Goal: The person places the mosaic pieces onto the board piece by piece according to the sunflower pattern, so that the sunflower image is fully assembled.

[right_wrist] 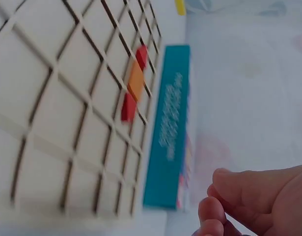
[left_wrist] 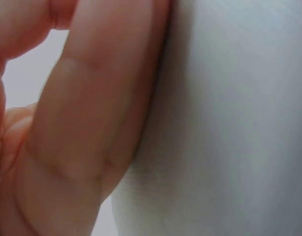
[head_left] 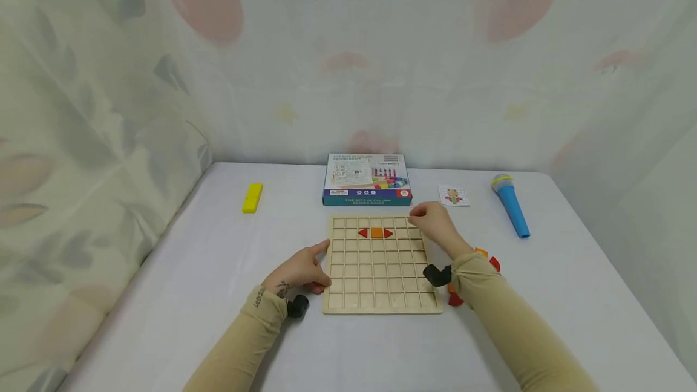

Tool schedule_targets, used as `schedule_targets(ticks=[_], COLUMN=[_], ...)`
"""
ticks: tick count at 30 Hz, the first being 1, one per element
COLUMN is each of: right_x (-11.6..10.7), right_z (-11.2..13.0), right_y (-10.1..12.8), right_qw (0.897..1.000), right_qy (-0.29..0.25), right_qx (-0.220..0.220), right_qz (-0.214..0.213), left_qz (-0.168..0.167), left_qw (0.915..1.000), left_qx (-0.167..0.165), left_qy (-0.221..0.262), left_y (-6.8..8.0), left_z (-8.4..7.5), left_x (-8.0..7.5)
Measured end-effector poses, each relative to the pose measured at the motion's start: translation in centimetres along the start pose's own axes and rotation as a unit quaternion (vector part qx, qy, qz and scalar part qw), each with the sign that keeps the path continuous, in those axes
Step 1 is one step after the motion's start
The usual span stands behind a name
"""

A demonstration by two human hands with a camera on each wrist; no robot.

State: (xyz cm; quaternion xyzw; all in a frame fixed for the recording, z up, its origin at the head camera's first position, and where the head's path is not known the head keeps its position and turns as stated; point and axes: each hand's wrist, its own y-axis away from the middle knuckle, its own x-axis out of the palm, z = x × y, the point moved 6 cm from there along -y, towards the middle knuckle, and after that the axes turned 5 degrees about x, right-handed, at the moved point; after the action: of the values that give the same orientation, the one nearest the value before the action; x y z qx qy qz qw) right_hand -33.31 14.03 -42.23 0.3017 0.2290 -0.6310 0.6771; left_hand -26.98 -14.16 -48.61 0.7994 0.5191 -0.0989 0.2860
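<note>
A square wooden grid board (head_left: 359,271) lies on the white table. In one of its far rows sit an orange square tile (head_left: 377,233) and two red triangle tiles, one on its left (head_left: 363,233) and one on its right (head_left: 388,233). My left hand (head_left: 299,270) rests against the board's left edge, index finger and thumb spread along it; its wrist view shows fingers up close. Over the board's far right corner is my right hand (head_left: 437,225), fingers curled and thumb tip against the index finger (right_wrist: 209,209). No piece shows between those fingertips.
Behind the board stands a teal game box (head_left: 367,198). A picture card (head_left: 453,195) and a blue toy microphone (head_left: 512,205) lie at the far right, a yellow block (head_left: 252,198) at the left. Loose red pieces (head_left: 455,299) and orange ones lie partly under my right forearm.
</note>
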Motion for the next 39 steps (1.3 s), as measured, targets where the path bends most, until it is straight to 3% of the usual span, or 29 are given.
schedule_targets(ticks=[4,8,12,17,25,30,36,39], right_x=[-3.2,-4.5,-3.9,-2.4,-1.5,-1.3,0.0,1.6], right_z=[-1.8,-4.3,-6.3,-7.7,-7.6,-6.0,-2.7,-1.1], right_y=[1.2,2.1,2.4,2.1,1.7,1.6,1.1,0.8], right_qw=[0.999,0.997,0.990,0.982,0.979,0.983,0.998,0.999], right_qy=[0.028,0.072,0.120,0.173,0.199,0.181,0.062,-0.007], right_qx=[0.006,0.040,0.064,0.055,0.038,0.018,0.017,0.028], right_qz=[-0.013,-0.005,0.026,0.043,0.040,0.026,0.028,0.044], left_qz=[0.000,0.000,-0.001,-0.003,-0.002,-0.004,-0.005,-0.005], left_qw=[1.0000,0.9999,0.9999,1.0000,1.0000,1.0000,1.0000,1.0000], left_qx=[-0.007,-0.011,-0.014,-0.009,-0.004,-0.007,-0.007,-0.007], left_qy=[-0.004,-0.005,-0.007,-0.004,0.003,0.001,-0.002,0.001], left_y=[0.0,-0.1,-0.2,-0.3,-0.4,-0.3,-0.3,-0.2], left_z=[-0.2,-0.3,-0.2,0.1,0.2,0.2,0.2,0.1], left_x=[-0.1,-0.1,-0.2,-0.2,-0.1,-0.1,-0.1,-0.1])
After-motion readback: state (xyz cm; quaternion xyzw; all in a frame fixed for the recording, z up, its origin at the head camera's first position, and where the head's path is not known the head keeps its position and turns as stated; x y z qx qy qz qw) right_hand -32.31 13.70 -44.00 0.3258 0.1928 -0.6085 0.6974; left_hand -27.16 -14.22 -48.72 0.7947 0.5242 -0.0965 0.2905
